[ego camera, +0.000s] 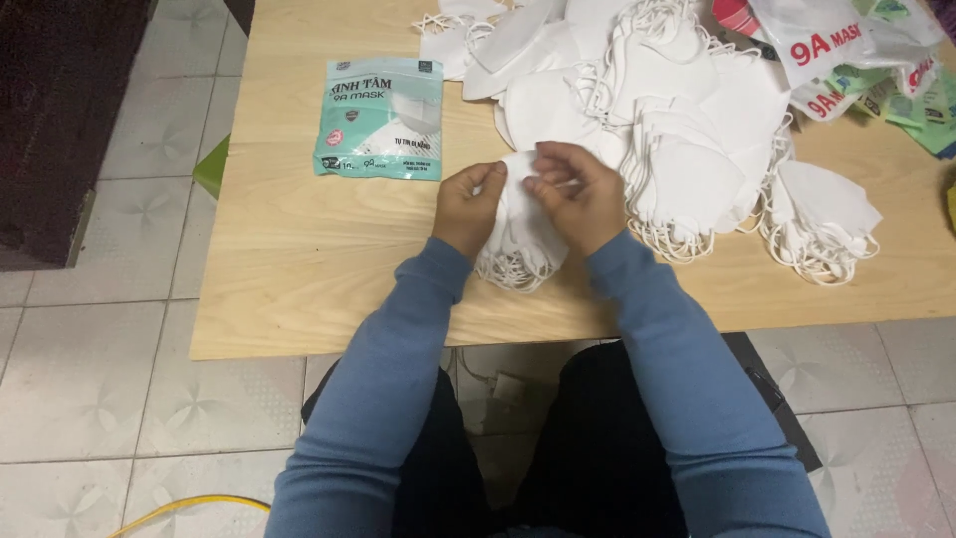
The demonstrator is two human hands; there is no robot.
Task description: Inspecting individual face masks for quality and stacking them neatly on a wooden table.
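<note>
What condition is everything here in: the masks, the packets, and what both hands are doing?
Small stack of masks: folded flat, gripped by both hands.
Left hand: closed on the stack.
Right hand: closed on the stack.
Teal packet: lying flat, seemingly filled.
Mask pile: loose, heaped.
Packets at corner: jumbled.

Matt white cloth masks [518,239] — pale, smooth wood table [299,259] — glossy teal plastic packet [381,118].

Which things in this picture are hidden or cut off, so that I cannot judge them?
- Head view: how many white masks the left hand and right hand hold; the hands cover the stack.
- Head view: the full mask pile and coloured packets; the top and right edges cut them.
- Head view: the green object; the table hides most of it.
</note>
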